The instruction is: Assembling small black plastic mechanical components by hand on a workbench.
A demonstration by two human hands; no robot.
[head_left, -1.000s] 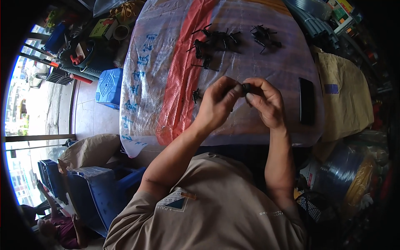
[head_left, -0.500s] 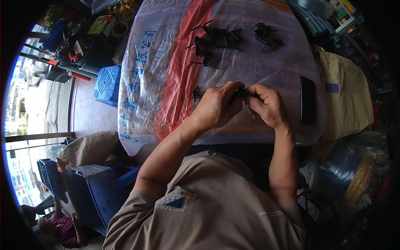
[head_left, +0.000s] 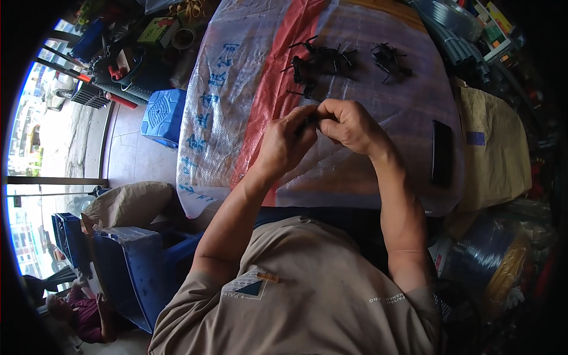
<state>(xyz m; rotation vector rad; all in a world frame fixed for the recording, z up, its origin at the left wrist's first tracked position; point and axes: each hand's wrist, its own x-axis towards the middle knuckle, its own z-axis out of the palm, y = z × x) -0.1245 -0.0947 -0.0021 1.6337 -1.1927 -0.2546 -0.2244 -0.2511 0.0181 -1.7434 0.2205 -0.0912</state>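
Note:
My left hand [head_left: 280, 147] is closed, its fingertips pinching a small black part [head_left: 305, 124] that is mostly hidden between the hands. From the other side my right hand [head_left: 350, 127] grips the same part with thumb and bent forefinger. Just beyond the hands, on the sheet-covered table, lie several small black pieces with thin sticking-out rods [head_left: 297, 71], partly in a loose group. A separate little cluster of similar black pieces [head_left: 390, 62] rests farther right. Their exact kind is too small and dark to make out.
A woven plastic sheet with a red stripe [head_left: 260, 133] covers the table. Toward its right edge lies a black phone-like slab [head_left: 442, 152]. A blue plastic stool [head_left: 163, 118] stands left, a brown paper sack [head_left: 497, 148] right. Another person [head_left: 89, 316] sits at lower left.
Both hands have shifted left across the sheet, and the right hand has come in closer over the left. A small black piece formerly seen beside my left hand no longer shows.

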